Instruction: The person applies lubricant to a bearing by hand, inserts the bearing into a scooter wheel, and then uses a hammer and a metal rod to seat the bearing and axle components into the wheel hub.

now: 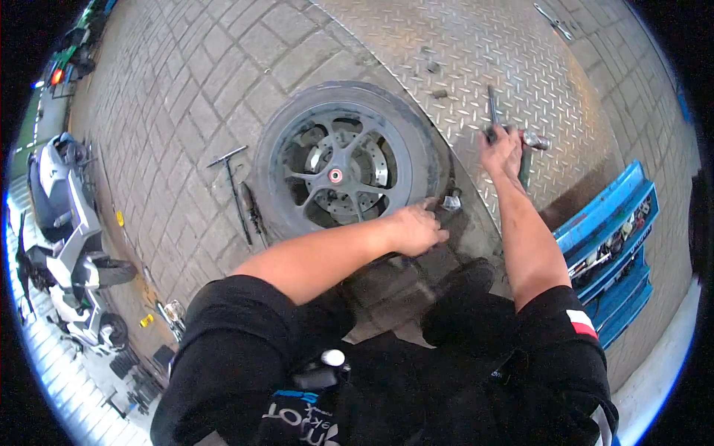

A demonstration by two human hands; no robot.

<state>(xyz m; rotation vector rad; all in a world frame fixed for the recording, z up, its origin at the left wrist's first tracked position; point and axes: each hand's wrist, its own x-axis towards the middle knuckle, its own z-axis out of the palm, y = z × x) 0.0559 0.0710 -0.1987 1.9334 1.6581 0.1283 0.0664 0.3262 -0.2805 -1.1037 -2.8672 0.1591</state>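
Observation:
A motorcycle wheel [407, 176] with a dark grey spoked rim, brake disc and black tyre lies flat on the paving in front of me. My left hand [418, 229] is at the tyre's near right edge, fingers apart, nothing visible in it. Close to its fingertips is a small dark and silver metal piece [451, 201]. Over the metal plate to the right, my right hand [503, 151] is closed around a dark tool with a thin shaft [491, 104] pointing away from me. Beside that hand lies a red and silver tool [535, 140]; its far side is partly hidden.
A T-handle wrench [230, 178] and a dark-handled tool [250, 207] lie left of the wheel. The diamond-pattern metal plate [476, 44] bears small dark pieces [439, 94]. A blue toolbox [606, 215] stands at right, a wrench [554, 22] farther off. Motorcycles [71, 238] stand far left.

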